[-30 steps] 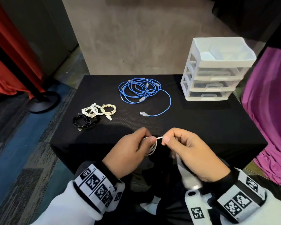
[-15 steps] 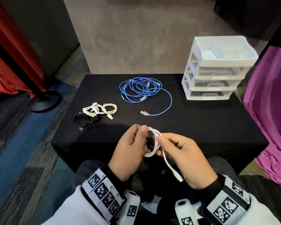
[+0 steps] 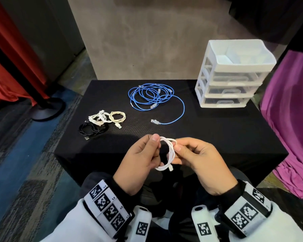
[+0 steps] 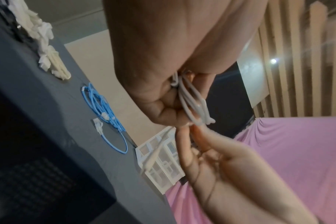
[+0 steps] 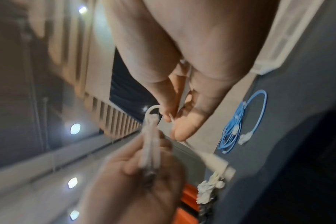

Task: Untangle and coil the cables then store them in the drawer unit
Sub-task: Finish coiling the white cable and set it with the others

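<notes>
A small white cable point(image 3: 170, 154) is wound in a coil between my two hands, just above the near edge of the black table point(image 3: 217, 137). My left hand point(image 3: 143, 156) grips the coil's left side, thumb on top. My right hand point(image 3: 196, 158) pinches the cable at the coil's right side. In the left wrist view the white cable point(image 4: 192, 104) loops out of my curled fingers. In the right wrist view the white cable point(image 5: 150, 136) is blurred. A loose blue cable point(image 3: 152, 98) lies mid-table. The white drawer unit point(image 3: 233, 75) stands at the far right, drawers closed.
Three small coiled cables lie on the table's left: a white one point(image 3: 98, 118), a cream one point(image 3: 117, 117) and a black one point(image 3: 91, 130). Purple cloth point(image 3: 290, 119) hangs at the right. A red curtain and a stand base point(image 3: 45, 109) are on the floor at the left.
The loose tail that hung from my right hand has been wound into the coil. Both hands stayed close together over the table's near edge.
</notes>
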A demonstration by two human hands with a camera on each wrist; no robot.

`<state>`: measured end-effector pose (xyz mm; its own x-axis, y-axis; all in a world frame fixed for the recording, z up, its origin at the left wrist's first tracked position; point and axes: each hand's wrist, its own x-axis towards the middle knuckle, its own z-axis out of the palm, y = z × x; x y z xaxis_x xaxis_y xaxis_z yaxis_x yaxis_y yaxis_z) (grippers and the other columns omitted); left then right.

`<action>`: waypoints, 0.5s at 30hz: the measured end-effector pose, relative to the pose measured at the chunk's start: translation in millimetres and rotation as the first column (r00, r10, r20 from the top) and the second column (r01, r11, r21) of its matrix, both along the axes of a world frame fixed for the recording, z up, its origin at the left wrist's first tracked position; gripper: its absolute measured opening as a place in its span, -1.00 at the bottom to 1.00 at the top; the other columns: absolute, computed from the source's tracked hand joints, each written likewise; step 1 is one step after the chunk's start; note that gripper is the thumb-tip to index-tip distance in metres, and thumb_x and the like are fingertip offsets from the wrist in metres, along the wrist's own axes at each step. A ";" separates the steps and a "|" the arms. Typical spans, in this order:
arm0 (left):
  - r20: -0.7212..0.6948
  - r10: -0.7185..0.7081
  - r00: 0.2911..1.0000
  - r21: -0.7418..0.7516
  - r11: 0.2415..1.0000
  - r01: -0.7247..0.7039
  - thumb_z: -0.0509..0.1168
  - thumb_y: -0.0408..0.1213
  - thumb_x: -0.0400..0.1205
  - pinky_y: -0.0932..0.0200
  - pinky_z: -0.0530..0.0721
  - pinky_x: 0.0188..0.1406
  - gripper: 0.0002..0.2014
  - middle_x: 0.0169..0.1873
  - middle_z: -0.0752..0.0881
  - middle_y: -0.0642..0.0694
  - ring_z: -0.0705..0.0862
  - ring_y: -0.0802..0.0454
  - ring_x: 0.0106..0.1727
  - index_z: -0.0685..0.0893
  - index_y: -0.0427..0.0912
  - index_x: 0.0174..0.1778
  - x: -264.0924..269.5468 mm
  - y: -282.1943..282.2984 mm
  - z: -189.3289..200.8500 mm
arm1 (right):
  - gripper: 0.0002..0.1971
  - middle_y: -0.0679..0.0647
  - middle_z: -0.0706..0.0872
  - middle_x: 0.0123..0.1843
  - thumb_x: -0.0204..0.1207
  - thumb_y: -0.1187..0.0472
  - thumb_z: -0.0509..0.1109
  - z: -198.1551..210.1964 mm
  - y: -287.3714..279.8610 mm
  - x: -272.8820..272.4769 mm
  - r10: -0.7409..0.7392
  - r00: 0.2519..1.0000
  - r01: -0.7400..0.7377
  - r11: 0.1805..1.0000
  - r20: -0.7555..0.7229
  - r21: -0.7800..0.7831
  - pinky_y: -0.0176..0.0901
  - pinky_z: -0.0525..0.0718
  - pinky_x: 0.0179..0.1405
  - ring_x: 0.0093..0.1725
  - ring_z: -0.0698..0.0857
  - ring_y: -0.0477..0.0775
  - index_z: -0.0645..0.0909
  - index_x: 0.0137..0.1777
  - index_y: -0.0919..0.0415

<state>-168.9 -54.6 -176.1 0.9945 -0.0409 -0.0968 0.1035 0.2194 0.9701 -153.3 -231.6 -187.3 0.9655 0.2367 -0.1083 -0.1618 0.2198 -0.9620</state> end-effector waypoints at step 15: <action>0.376 0.031 0.926 0.259 0.956 -0.138 0.27 -0.08 0.76 0.09 0.60 -0.45 -0.77 -0.38 0.72 -0.01 0.57 0.04 -0.49 0.68 -0.14 -0.09 5.1 -5.8 -3.9 | -0.65 0.18 0.61 -0.22 0.54 0.41 0.32 24.6 7.1 -7.8 0.277 0.955 -0.211 0.883 -0.105 0.419 -0.02 0.69 0.08 -0.16 0.73 0.08 0.57 0.32 0.37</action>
<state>-163.8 -60.4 -180.0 0.9605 0.0203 0.2776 -0.2756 -0.0704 0.9587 -161.1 -224.4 -162.7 0.8498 0.5177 -0.0997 -0.4014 0.5127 -0.7590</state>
